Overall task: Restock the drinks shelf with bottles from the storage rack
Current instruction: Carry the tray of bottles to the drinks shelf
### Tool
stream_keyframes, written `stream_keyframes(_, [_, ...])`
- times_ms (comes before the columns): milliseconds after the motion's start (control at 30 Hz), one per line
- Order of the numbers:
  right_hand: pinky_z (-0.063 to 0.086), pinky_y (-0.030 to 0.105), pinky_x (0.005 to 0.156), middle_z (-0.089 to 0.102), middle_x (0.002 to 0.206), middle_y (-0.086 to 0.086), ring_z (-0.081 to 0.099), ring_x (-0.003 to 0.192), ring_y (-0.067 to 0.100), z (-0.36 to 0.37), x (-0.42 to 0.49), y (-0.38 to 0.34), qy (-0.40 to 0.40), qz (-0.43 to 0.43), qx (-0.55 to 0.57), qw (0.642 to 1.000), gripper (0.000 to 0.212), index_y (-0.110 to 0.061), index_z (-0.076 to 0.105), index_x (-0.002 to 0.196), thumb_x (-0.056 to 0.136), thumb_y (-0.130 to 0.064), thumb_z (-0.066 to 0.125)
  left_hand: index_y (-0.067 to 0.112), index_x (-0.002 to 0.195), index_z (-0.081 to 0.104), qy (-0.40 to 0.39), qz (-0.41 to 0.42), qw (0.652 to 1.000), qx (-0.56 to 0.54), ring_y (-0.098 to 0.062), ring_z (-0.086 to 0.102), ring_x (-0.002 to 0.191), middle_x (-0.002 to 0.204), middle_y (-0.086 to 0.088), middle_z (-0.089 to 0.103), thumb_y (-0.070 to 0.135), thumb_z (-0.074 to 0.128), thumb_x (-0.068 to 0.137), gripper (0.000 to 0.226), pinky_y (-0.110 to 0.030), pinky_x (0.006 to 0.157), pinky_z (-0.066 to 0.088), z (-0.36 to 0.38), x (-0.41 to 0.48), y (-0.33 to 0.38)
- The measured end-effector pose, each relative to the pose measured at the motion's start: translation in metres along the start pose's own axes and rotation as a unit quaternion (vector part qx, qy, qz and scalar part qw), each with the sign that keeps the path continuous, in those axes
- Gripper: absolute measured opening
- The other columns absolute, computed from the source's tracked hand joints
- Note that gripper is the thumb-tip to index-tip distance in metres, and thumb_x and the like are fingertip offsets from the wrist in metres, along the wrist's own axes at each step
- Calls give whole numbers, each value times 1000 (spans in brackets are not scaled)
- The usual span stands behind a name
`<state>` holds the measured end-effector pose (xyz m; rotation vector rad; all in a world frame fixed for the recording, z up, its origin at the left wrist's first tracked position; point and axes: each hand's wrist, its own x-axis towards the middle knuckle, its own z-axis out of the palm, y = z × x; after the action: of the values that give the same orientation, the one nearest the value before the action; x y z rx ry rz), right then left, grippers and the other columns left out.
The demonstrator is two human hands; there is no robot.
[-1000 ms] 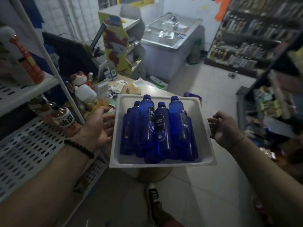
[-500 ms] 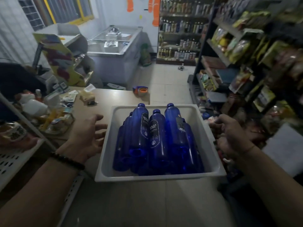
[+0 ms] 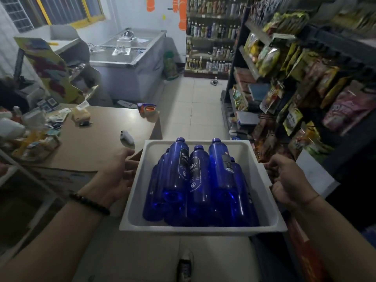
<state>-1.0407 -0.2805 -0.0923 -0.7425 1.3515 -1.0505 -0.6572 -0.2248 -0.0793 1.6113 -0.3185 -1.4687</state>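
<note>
Blue bottles [image 3: 195, 180] lie stacked in white tray [image 3: 203, 227], frame centre. Right hand [image 3: 286, 180] curls round its rim; left hand [image 3: 116, 176] presses its wall, fingers extended. We should carry it level so the bottles do not roll.

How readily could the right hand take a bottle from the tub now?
Probably not readily: the right hand grips the tub rim, left hand props the other side, though bottles lie uncovered.

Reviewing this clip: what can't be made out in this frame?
Head view only.
- Number of blue bottles: lower ones hidden under upper ones in the white tray.
- Grip of the left hand: fingertips hidden behind the tray wall.
- Labels on the far shelf: too small, blurred.
</note>
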Motion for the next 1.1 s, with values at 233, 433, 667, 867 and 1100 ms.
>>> stream_keyframes(233, [41, 35, 63, 51, 69, 8, 48, 61, 23, 6, 80, -34, -14, -7, 0, 1000, 21, -11, 56, 69, 81, -28, 55, 8, 92, 63, 21, 13, 999, -41, -24, 59, 63, 80, -11, 63, 43, 62, 98, 35, -31, 42, 54, 53, 48, 44])
stream_keyframes(433, [43, 33, 61, 53, 70, 10, 49, 61, 23, 57, 207, -82, 7, -16, 2, 1000, 21, -5, 57, 80, 88, -24, 51, 4, 110, 65, 11, 33, 999, -19, -31, 62, 82, 96, -18, 64, 46, 59, 99, 44, -43, 60, 51, 88, 148, 131])
stream_keyframes(667, [39, 31, 57, 51, 57, 6, 48, 49, 21, 135, 344, -153, 33, -2, 56, 998, 44, -14, 56, 48, 91, -17, 47, 16, 83, 59, -10, 78, 997, 3, -18, 52, 59, 61, -1, 59, 39, 58, 97, 28, -29, 50, 43, 128, 284, 266])
stream_keyframes(867, [39, 31, 54, 50, 52, 4, 47, 45, 19, 176, 472, -213, 62, -27, 59, 996, 30, -15, 46, 60, 90, -10, 49, 10, 86, 55, -7, 75, 997, -10, -13, 49, 36, 52, -1, 56, 35, 53, 103, 30, -20, 32, 40, 186, 402, 358])
stream_keyframes(1100, [35, 26, 46, 42, 60, 6, 41, 42, 17, 211, 673, -284, 46, -21, 36, 998, 22, -16, 42, 64, 86, -12, 47, 11, 87, 52, -13, 74, 996, -41, -11, 35, 31, 48, 0, 46, 28, 50, 102, 23, -18, 31, 28, 267, 563, 458])
